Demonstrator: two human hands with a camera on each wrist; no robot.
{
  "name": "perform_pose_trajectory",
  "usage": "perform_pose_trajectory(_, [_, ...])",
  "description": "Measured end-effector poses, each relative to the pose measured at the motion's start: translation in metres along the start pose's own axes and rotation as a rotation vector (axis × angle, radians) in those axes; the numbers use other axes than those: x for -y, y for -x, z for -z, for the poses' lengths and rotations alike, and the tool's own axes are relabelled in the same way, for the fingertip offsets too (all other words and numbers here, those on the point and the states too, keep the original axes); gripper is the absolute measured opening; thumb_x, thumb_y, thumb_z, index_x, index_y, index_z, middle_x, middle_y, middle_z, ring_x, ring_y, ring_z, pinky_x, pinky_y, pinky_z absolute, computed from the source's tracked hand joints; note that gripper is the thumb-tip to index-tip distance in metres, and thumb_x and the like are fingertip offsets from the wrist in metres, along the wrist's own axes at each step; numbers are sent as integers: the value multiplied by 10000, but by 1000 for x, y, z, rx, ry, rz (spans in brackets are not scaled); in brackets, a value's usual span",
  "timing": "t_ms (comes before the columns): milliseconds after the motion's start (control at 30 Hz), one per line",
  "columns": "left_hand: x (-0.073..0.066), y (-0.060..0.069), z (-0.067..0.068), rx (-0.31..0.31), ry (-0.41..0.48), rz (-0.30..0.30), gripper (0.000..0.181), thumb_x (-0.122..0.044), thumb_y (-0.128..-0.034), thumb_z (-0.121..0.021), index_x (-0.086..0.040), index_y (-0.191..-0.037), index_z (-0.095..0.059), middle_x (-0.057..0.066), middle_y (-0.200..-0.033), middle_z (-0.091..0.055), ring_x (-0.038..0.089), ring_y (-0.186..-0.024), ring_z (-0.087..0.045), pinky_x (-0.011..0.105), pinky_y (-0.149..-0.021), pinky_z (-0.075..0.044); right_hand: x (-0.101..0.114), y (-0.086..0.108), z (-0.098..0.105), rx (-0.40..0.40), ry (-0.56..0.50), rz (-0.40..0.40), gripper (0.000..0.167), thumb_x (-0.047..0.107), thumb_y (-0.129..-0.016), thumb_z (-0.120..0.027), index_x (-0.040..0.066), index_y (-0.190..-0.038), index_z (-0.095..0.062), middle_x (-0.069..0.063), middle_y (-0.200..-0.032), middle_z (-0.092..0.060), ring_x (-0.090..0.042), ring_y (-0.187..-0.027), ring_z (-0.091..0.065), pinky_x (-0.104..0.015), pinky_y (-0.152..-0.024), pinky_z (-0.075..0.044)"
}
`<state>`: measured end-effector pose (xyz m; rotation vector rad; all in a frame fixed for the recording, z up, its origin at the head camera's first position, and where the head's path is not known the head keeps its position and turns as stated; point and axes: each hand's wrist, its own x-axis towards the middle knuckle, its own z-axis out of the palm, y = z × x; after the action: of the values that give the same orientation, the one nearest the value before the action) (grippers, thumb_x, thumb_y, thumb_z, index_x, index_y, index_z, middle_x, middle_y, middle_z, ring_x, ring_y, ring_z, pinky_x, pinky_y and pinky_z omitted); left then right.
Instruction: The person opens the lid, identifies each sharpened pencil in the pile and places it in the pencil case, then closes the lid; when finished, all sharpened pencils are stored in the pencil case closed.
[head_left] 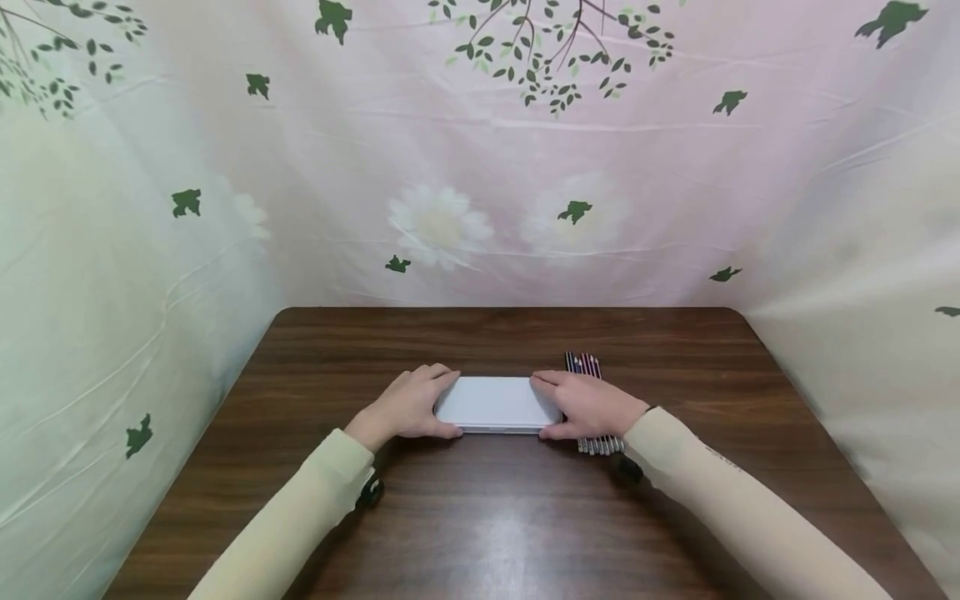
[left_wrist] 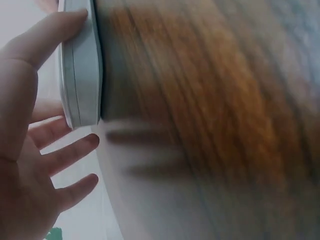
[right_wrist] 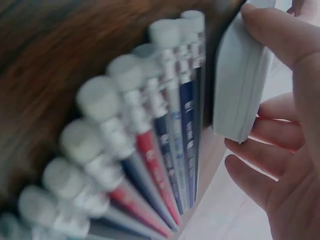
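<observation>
A flat white case with a seam along its side lies lengthwise across the table in the head view. My left hand grips its left end, thumb on the near side and fingers toward the far side. At the opposite end, my right hand holds it the same way. The left wrist view shows the thumb pressed to the side of the case, with some fingers spread past its end. Under and beside my right hand lies a row of pencils with white erasers, partly hidden by that hand in the head view.
The brown wooden table reaches back to a hanging cloth printed with leaves, flowers and birds. More cloth hangs along the left and right sides. The pencils sit close to the right end of the case.
</observation>
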<state>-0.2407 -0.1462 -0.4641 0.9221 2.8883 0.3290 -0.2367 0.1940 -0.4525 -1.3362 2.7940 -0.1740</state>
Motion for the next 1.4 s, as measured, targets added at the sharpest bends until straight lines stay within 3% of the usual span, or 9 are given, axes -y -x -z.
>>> perform_pose_trajectory(300, [-5, -4, 4, 5, 5, -40, 964, -547, -772, -887, 3, -1485, -546, 161, -1425, -573, 303, -1251, -594, 436, -1055, -531, -6, -6, 4, 16, -133, -15, 756, 464, -870, -848, -14, -1408, -617, -190, -1445, -618, -284, -1226, -669, -405, -989, -582])
perform_pose_trajectory(500, [-5, -6, 4, 0, -6, -45, 966, -549, -765, -895, 9, -1476, -553, 156, -1411, -578, 284, -1235, -598, 419, -1053, -536, -11, -9, 7, 10, -129, 64, 564, 443, -853, -858, 64, -1233, -684, -70, -1270, -683, -128, -932, -657, -296, -806, -590])
perform_pose_trajectory(667, [-6, -6, 2, -2, -2, -25, 968, -547, -762, -897, 0, -1481, -550, 157, -1417, -573, 284, -1247, -590, 422, -1067, -528, -12, -13, 10, 14, -128, 84, 532, 421, -820, -876, 68, -1176, -699, -22, -1150, -692, -103, -841, -623, -241, -706, -558])
perform_pose_trajectory(967, [-7, -6, 0, -11, -2, -14, 969, -549, -753, -907, 5, -1469, -562, 147, -1399, -583, 267, -1227, -596, 408, -1061, -534, -14, -19, 14, 37, -99, 79, 434, 403, -783, -888, 120, -1032, -673, 61, -960, -637, -82, -765, -577, -218, -638, -511])
perform_pose_trajectory(1133, [-6, -6, 0, -19, -3, -24, 974, -553, -757, -903, 8, -1474, -557, 151, -1401, -584, 268, -1228, -598, 409, -1058, -536, -16, -21, 18, 62, -118, 79, 436, 397, -792, -889, 102, -1042, -686, 33, -969, -671, -71, -750, -589, -201, -603, -511])
perform_pose_trajectory(1267, [-5, -6, 0, -37, 7, -53, 988, -535, -744, -918, 30, -1466, -549, 165, -1391, -590, 279, -1214, -605, 413, -1040, -543, -19, -19, 21, 71, -192, 65, 444, 376, -816, -856, 70, -1118, -742, -18, -1092, -743, -59, -763, -607, -218, -614, -517])
perform_pose_trajectory(1400, [-5, -5, 0, -29, 59, -42, 1009, -504, -731, -936, 35, -1481, -527, 164, -1403, -583, 287, -1233, -592, 422, -1054, -530, -23, -15, 22, 73, -267, 41, 553, 396, -850, -821, 38, -1264, -744, -76, -1281, -735, -103, -992, -693, -307, -836, -579])
